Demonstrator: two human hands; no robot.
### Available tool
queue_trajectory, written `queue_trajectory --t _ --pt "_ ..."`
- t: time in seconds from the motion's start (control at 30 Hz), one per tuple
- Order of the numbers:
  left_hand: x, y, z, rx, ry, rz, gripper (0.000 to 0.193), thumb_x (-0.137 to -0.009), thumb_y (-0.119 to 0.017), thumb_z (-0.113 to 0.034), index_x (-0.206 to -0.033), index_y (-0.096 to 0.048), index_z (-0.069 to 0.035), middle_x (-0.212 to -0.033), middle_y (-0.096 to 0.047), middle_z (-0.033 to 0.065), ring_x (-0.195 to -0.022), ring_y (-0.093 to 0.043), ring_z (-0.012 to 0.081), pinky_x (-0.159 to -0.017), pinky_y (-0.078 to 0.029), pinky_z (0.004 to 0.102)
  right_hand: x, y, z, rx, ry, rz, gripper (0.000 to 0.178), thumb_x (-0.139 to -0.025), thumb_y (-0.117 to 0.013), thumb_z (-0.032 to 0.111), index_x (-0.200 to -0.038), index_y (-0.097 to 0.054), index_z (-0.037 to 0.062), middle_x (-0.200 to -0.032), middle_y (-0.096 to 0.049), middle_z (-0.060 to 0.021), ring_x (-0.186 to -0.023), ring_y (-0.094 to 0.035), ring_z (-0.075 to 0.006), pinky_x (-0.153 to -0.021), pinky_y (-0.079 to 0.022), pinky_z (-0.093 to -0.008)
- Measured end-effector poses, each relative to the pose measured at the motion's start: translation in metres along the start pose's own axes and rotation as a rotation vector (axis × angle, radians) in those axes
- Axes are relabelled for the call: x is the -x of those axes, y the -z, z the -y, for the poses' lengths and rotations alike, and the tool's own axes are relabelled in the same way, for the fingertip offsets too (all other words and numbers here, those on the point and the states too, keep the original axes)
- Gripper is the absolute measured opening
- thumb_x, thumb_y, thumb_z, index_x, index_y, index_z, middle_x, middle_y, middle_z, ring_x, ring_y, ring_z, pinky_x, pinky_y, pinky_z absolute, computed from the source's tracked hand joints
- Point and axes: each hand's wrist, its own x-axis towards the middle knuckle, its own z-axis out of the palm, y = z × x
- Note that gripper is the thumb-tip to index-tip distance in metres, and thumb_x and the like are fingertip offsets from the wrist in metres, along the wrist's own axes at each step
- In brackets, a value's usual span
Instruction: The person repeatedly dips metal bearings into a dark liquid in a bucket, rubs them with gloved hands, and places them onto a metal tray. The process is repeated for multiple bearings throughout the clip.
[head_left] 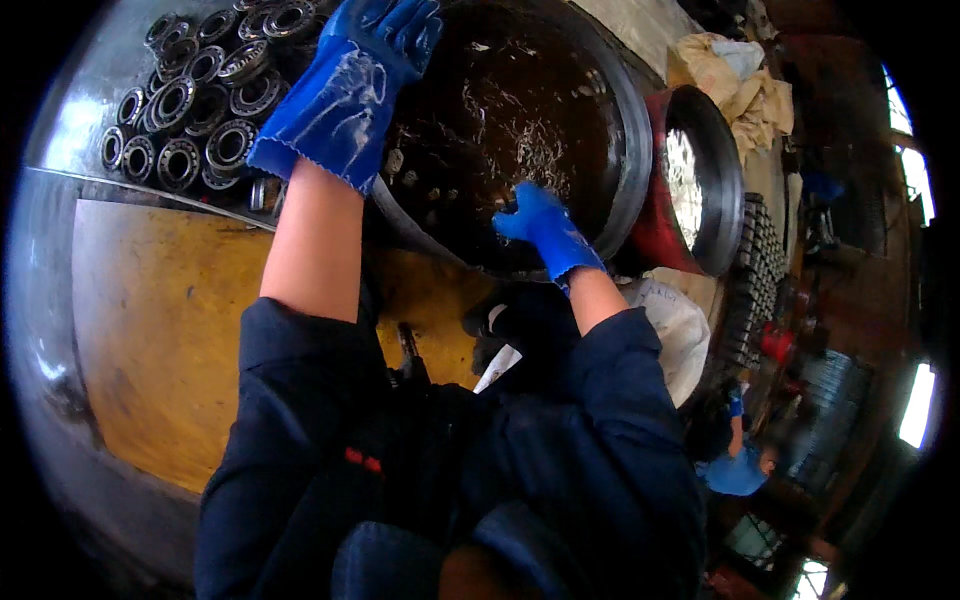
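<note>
A wide round metal tub (632, 130) holds dark liquid with pale streaks and small bubbles on its surface. My left hand (385, 35), in a wet blue rubber glove, is over the tub's left side, close to a pile of metal bearings (175, 100). Its fingers are bent a little with gaps between them, and I see nothing in them. Over the lower right of the liquid reaches my right hand (535, 220), also blue-gloved, thumb pointing left. Its fingertips meet the dark liquid, so whether they hold anything is hidden.
The bearings lie on a grey metal tabletop beside a yellow-brown panel (160, 330). Right of the tub stands a red drum (655, 180) with a dark rim. Crumpled tan sacks (745, 95), a white sack (668, 325) and stacked metal parts (760, 270) follow. A person in blue (738, 470) is farther right.
</note>
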Motion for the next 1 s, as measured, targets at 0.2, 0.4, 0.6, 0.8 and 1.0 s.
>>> queue_trajectory --t 0.2,0.4,0.6,0.8,1.0 --pt "0.001 -0.013 0.005 -0.017 0.054 -0.018 0.035 -0.107 -0.046 -0.026 -0.138 -0.055 -0.01 -0.144 -0.058 0.0189 -0.132 -0.056 0.0345 -0.112 -0.044 0.048 -0.01 -0.016 -0.018 -0.179 -0.031 -0.034 0.071 -0.076 -0.076 0.053 -0.13 -0.065 0.0086 -0.13 -0.067 -0.0232 -0.121 -0.065 -0.0418 -0.104 -0.052 -0.0506" --pt "-0.001 -0.015 0.006 -0.04 0.074 -0.04 0.035 -0.108 -0.047 -0.028 -0.136 -0.057 -0.009 -0.141 -0.061 0.0186 -0.128 -0.059 0.0335 -0.108 -0.048 0.0469 -0.016 -0.019 -0.026 -0.137 0.031 -0.048 0.068 -0.077 -0.075 0.051 -0.128 -0.066 0.0083 -0.128 -0.068 -0.0225 -0.12 -0.065 -0.0416 -0.103 -0.052 -0.0502" --pt "-0.002 -0.012 0.002 -0.069 0.09 -0.071 0.036 -0.108 -0.047 -0.03 -0.134 -0.06 -0.009 -0.138 -0.064 0.0183 -0.123 -0.063 0.0325 -0.104 -0.052 0.0457 -0.014 -0.026 -0.026 -0.439 0.188 0.12 0.053 -0.08 -0.079 0.041 -0.118 -0.07 0.0055 -0.111 -0.073 -0.0161 -0.103 -0.069 -0.0308 -0.093 -0.054 -0.0425" --pt "-0.015 -0.017 0.016 -0.103 0.175 -0.125 0.037 -0.109 -0.048 -0.032 -0.132 -0.062 -0.008 -0.135 -0.067 0.018 -0.119 -0.066 0.0315 -0.099 -0.055 0.0446 -0.021 -0.04 -0.052 -0.651 0.185 0.209 0.043 -0.086 -0.077 0.033 -0.117 -0.07 0.0037 -0.104 -0.074 -0.01 -0.095 -0.069 -0.0228 -0.088 -0.054 -0.0372" --pt "0.028 -0.024 0.06 -0.671 0.335 0.041 0.034 -0.106 -0.053 -0.025 -0.129 -0.066 -0.005 -0.125 -0.072 0.0149 -0.113 -0.068 0.0253 -0.096 -0.054 0.0353 -0.01 -0.043 -0.024 -0.231 0.263 -0.09 0.052 -0.083 -0.078 0.041 -0.115 -0.07 0.0015 -0.113 -0.072 -0.0232 -0.106 -0.068 -0.04 -0.09 -0.054 -0.0464"
